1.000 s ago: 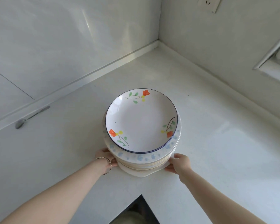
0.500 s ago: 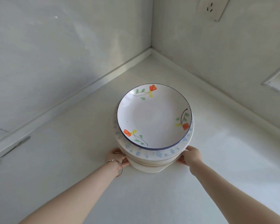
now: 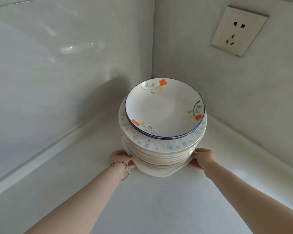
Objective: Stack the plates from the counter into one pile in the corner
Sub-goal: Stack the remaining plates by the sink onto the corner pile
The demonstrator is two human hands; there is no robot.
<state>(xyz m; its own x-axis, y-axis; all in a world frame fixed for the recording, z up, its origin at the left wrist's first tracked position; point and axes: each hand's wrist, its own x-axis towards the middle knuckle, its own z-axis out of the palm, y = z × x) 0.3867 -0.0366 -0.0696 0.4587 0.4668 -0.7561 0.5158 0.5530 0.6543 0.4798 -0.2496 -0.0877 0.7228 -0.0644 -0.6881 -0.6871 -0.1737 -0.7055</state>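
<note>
A tall pile of several plates [image 3: 161, 154] stands on the white counter [image 3: 142, 200], close to the corner where the two walls meet. The top plate [image 3: 164, 108] is white with a blue rim and orange flowers; under it lies a wider plate with blue speckles [image 3: 159, 146]. My left hand [image 3: 121, 158], with a bracelet at the wrist, holds the bottom of the pile on its left side. My right hand [image 3: 202, 157] holds the bottom on the right side. The fingertips of both hands are hidden under the lowest plate.
White walls close in the corner [image 3: 152, 71] right behind the pile. A wall socket [image 3: 238, 31] sits high on the right wall. A raised ledge [image 3: 57, 146] runs along the foot of the left wall.
The pile, held by both hands, has travelled forward across the counter toward the corner. The spoon on the left ledge has left the view.
</note>
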